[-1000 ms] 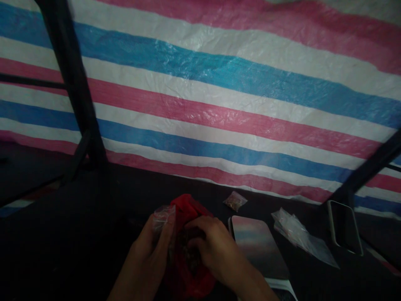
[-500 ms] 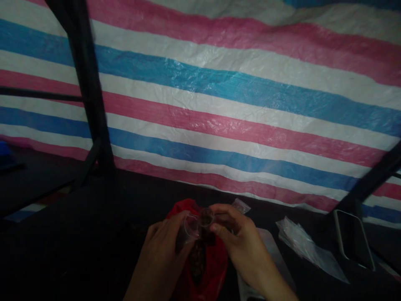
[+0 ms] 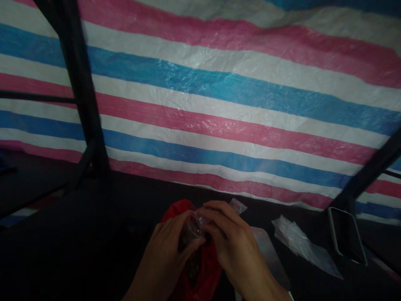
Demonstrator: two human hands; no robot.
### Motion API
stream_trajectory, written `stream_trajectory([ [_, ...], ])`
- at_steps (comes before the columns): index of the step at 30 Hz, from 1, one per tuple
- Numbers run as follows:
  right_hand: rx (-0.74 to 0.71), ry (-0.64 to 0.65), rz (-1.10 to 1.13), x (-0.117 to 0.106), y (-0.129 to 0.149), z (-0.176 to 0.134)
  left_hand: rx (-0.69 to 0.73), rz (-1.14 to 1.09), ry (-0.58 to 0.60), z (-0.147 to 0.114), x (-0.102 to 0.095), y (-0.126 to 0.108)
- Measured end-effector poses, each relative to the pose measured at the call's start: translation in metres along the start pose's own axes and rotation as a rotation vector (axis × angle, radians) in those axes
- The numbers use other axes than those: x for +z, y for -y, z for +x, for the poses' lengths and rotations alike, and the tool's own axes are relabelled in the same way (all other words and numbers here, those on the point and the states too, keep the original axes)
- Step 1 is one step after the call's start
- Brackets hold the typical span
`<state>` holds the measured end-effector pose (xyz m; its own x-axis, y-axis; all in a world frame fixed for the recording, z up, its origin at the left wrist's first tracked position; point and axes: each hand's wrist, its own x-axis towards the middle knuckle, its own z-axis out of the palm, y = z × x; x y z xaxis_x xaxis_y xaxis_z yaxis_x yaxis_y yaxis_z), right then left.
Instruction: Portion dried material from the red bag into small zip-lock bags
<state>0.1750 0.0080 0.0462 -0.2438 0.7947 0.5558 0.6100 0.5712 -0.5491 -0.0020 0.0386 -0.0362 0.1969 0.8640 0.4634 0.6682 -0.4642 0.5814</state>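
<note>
Between my hands is a small clear plastic bag (image 3: 193, 228), its rounded mouth held wide by my left hand (image 3: 164, 248). My right hand (image 3: 230, 234) curls its fingers round a small clear cup (image 3: 202, 217), tilted at the bag's mouth and touching or nearly touching it. The fingers cover most of the cup, so its contents cannot be made out. Beneath both hands lies a red bag (image 3: 210, 267), open, with dark brown small pieces (image 3: 193, 267) inside; the dim light hides their kind.
Right of my hands are a translucent flat sheet or lid (image 3: 266, 248), a pile of clear plastic bags (image 3: 302, 242) and a phone (image 3: 347, 235). Another small clear bag (image 3: 238, 205) lies behind my right hand. Black frame posts (image 3: 83, 92) stand before a striped tarp (image 3: 219, 121).
My right hand has moved left and turned over, tipping the cup with brown contents from upright to the mouth of the clear bag. My left hand still holds the bag.
</note>
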Motion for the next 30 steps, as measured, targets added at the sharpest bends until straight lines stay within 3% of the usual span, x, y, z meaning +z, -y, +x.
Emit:
stream_trajectory([
  [3,0.13,-0.107,0.007,0.002,-0.005,0.002,-0.135,-0.099,-0.03,0.002,-0.003,0.0],
  [6,0.247,0.024,0.028,0.008,-0.009,0.001,-0.206,-0.258,-0.082,0.007,-0.006,0.0],
  [9,0.271,0.133,0.076,0.015,-0.007,-0.002,-0.171,-0.299,-0.187,0.009,-0.006,0.0],
  [11,0.295,0.062,0.145,0.018,-0.001,-0.002,-0.151,-0.253,-0.219,0.008,-0.004,-0.002],
  [15,0.384,-0.02,0.281,0.015,0.013,0.0,-0.055,-0.15,-0.155,0.003,0.002,-0.01],
  [20,0.462,-0.048,0.222,-0.03,0.005,-0.002,0.158,-0.028,-0.112,0.0,0.007,-0.024],
  [23,0.522,-0.066,0.096,-0.067,-0.019,-0.016,0.218,0.012,-0.031,-0.002,0.006,-0.029],
  [25,0.599,-0.004,-0.032,-0.085,-0.039,-0.031,0.231,0.057,-0.039,-0.003,0.005,-0.03],
  [30,0.611,-0.023,-0.261,-0.096,-0.08,-0.063,0.302,0.118,-0.128,-0.006,0.007,-0.026],
])
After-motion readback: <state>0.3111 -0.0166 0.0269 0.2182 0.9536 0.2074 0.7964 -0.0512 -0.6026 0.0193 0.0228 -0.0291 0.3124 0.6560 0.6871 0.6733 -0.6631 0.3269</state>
